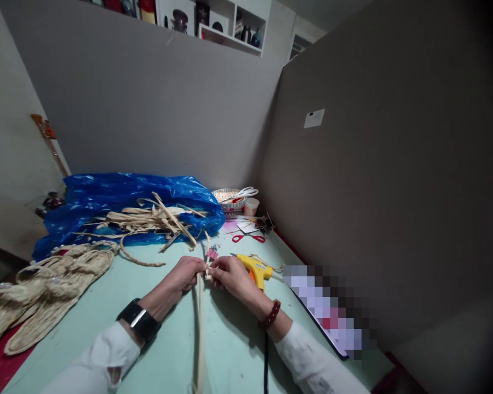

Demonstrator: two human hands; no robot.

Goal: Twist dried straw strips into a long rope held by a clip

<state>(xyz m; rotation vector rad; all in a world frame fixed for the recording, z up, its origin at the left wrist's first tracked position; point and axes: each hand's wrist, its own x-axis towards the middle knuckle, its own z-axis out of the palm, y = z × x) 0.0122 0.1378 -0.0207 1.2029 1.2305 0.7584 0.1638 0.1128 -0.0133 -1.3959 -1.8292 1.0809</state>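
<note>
Both hands meet over the middle of the pale green table. My left hand (191,272) is closed, pinching a pale straw-coloured strip (200,334) whose long end hangs down toward me. Fingertips of my right hand (228,272) pinch the same strip right beside the left ones; a short piece sticks up beyond them. Exactly how the strip is folded or joined between the fingers is too small to tell. Just right of my right hand lies a yellow glue gun (254,268), partly hidden by that hand. A small pink scrap (212,253) lies just beyond the fingertips.
A blue plastic bag (127,189) with loose straw strips (148,219) lies at the back left. Woven straw slippers (61,295) rest at the left. Red-handled scissors (248,238), a basket (228,205) and a paper cup (251,207) stand behind. A blurred-out flat device (324,312) lies right. Grey partitions enclose the table.
</note>
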